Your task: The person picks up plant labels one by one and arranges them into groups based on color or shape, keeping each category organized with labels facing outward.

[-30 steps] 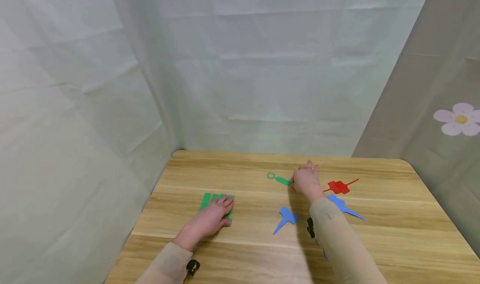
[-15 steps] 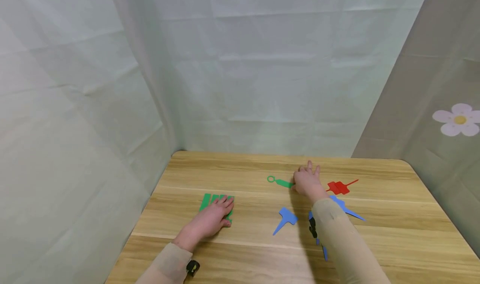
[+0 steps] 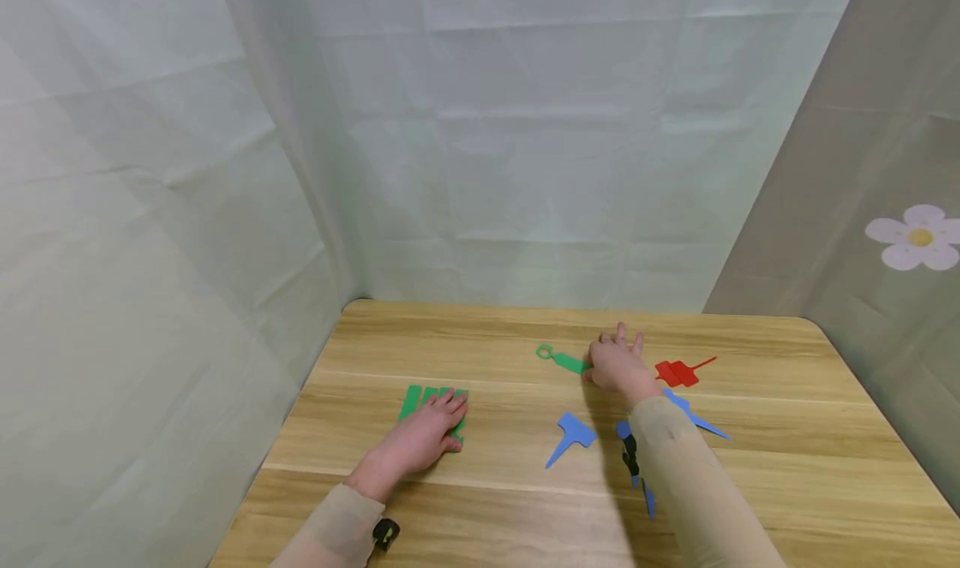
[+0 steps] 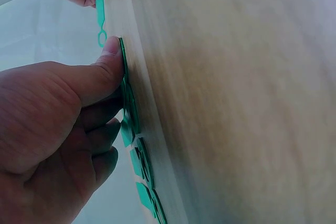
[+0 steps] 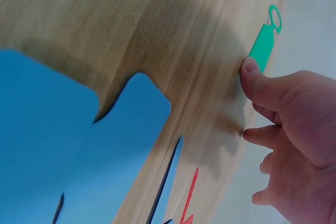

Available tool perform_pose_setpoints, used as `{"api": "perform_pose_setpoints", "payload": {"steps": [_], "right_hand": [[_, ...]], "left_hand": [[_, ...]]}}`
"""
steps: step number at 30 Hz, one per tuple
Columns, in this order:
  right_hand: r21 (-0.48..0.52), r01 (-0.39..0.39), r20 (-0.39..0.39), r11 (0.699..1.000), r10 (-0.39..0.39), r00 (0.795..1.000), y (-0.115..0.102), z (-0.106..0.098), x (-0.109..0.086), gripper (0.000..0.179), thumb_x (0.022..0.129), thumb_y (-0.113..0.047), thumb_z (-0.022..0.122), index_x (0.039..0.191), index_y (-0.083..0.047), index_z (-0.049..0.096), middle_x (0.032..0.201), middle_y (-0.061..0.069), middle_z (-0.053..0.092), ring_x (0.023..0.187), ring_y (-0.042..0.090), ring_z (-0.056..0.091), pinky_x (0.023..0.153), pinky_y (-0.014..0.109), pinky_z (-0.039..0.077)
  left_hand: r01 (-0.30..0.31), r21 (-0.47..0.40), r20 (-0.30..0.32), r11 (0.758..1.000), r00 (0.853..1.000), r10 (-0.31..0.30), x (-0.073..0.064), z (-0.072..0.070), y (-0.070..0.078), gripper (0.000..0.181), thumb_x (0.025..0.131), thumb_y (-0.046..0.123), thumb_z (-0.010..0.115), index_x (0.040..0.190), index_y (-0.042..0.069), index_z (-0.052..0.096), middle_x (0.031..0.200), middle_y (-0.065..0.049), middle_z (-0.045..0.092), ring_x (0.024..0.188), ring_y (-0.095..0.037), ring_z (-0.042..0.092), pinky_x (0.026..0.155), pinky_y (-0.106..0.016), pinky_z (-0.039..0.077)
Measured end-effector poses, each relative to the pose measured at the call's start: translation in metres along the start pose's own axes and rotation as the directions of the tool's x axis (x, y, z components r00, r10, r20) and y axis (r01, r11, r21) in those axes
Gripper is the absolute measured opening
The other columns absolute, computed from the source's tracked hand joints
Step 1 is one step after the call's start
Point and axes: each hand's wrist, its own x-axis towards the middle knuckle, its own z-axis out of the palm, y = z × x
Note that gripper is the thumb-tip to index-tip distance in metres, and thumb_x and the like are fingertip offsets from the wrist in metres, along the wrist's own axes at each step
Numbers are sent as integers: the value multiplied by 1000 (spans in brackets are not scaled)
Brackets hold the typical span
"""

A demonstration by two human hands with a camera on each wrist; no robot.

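Observation:
My right hand [image 3: 617, 363] pinches the end of a green plant tag [image 3: 568, 362] between thumb and forefinger, the other fingers spread. In the right wrist view the tag [image 5: 263, 48] points away from the thumb, ending in a ring. My left hand [image 3: 423, 435] rests with its fingers laid over a row of green tags [image 3: 411, 401] side by side on the table's left part. In the left wrist view the thumb [image 4: 111, 48] touches the edge of one tag, with more green tags [image 4: 143, 195] alongside. Their middles are partly hidden under the hand.
Two overlapping red tags [image 3: 678, 374] lie right of my right hand. A blue T-shaped tag [image 3: 573, 433] lies mid-table. More blue tags [image 3: 697, 419] lie around and partly under the right sleeve [image 3: 678, 460]. Pale cloth [image 3: 525, 176] hangs behind the wooden table [image 3: 510, 518].
The right hand has shifted slightly to the right with the green tag, whose ring end dipped and rose again. The left hand stays in place.

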Motion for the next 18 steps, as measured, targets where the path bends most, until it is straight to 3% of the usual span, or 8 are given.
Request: {"api": "perform_pose_setpoints", "payload": {"steps": [7,12,16,18], "right_hand": [[33,34,-2,999,-34,999,1,-1,-4,14,103,-23,74,112,-12,76,161,33,40,156,63,-3,117,85,-3],[137,64,-50,988,-58,997,5,1,-6,9,104,-22,73,106,-13,74,163,33,37,155,64,-5,117,84,-4],[298,107,-146,949,-65,987,10,8,-6,11,107,-21,68,102,-11,65,163,34,38,154,66,-4,117,85,0],[384,127,-195,915,-54,979,11,11,-7,13,109,-23,65,104,-11,63,163,34,38,155,65,-1,120,82,10]], "left_hand": [[-10,5,-10,1000,1000,10,0,2,-2,68,100,23,74,156,-6,49,166,-22,42,157,-41,32,127,-56,27],[-10,2,-14,1000,1000,10,1,3,-3,68,100,24,74,156,-6,49,166,-20,42,157,-40,32,127,-57,27],[-12,2,-15,1000,1000,12,1,3,-3,68,100,24,74,156,-6,49,166,-20,42,157,-40,32,128,-57,26],[-13,-3,-15,1000,1000,13,0,3,-3,69,100,24,75,156,-6,49,166,-21,42,157,-41,32,127,-57,26]]}}
